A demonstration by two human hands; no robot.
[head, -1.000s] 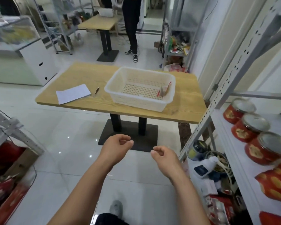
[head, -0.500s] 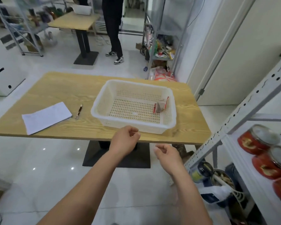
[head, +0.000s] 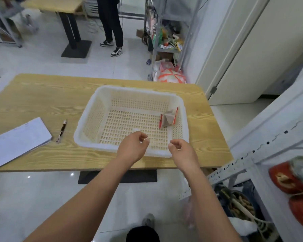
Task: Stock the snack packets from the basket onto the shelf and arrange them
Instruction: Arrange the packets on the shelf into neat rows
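While your left hand (head: 132, 149) & right hand (head: 181, 151) hovered over the near rim of the basket (head: 129, 89), grips loosely curled, empty, the snack packet (head: 168, 118) stood by its right wall, fwd-right of both; right hand was nearer.

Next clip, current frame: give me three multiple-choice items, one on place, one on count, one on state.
1. The snack packet lies in the basket near its: A left wall; B right wall; C middle.
2. Packets in the basket: A one; B three; C five.
3. The left hand and right hand hold: A nothing; B a packet each; C a cup.
Key: B, it sits by the right wall; A, only one shows; A, both hands hover empty over the near rim.
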